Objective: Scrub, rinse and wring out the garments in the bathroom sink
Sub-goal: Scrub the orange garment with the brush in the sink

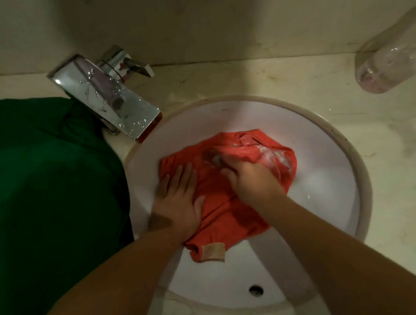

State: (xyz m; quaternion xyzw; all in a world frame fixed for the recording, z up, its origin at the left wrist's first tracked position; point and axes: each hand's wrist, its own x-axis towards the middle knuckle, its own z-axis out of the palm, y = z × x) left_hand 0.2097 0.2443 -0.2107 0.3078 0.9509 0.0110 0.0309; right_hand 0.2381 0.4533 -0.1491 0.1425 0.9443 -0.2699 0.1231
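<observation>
A wet orange-red garment (pixel 225 216) lies bunched in the round white sink (pixel 335 167), with white suds on its far right part. My left hand (pixel 178 201) presses flat on the garment's left side, fingers straight and spread. My right hand (pixel 249 175) is curled into a fist around a bunched fold of the same garment, next to the suds; its fingertips are blurred. A beige label shows on the garment's near edge. A dark green garment (pixel 41 184) lies heaped on the counter left of the sink.
A chrome tap (pixel 109 101) with a lever handle stands at the sink's far left, its spout reaching over the rim. A clear plastic bottle (pixel 397 53) lies on the marble counter at the far right. An overflow hole sits in the sink's near wall.
</observation>
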